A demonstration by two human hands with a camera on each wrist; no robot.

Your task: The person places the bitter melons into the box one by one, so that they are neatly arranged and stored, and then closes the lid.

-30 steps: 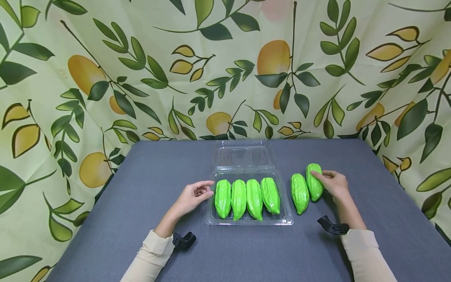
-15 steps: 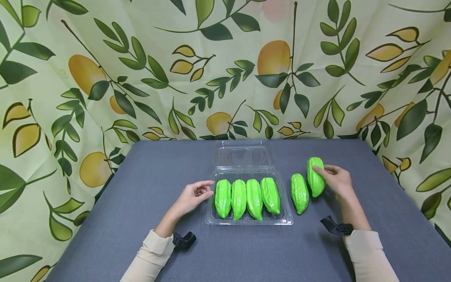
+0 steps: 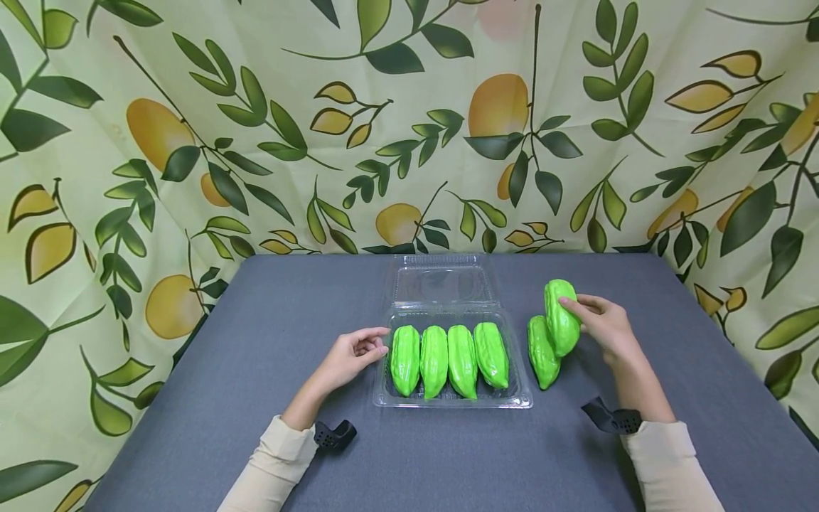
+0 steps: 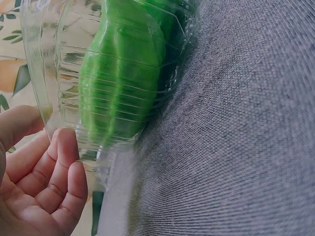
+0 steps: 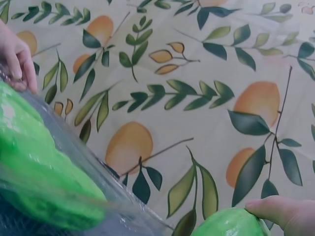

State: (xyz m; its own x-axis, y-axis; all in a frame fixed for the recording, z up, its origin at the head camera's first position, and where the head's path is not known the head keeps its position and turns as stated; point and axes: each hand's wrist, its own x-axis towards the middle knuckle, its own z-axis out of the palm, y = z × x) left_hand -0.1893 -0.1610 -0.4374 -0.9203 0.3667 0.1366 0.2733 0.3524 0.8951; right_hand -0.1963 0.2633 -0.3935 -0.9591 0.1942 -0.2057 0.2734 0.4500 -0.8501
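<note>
Green gourd, full-length only in head view, pinched by right hand; left hand at container, grip unclear.

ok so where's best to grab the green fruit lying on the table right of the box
Probably around the thick middle of that green fruit, from above, pinching its long sides: it's elongated and narrows to a tip at the near end. The right hand holds another fruit overlapping it in the head view, so clear that first.
</note>
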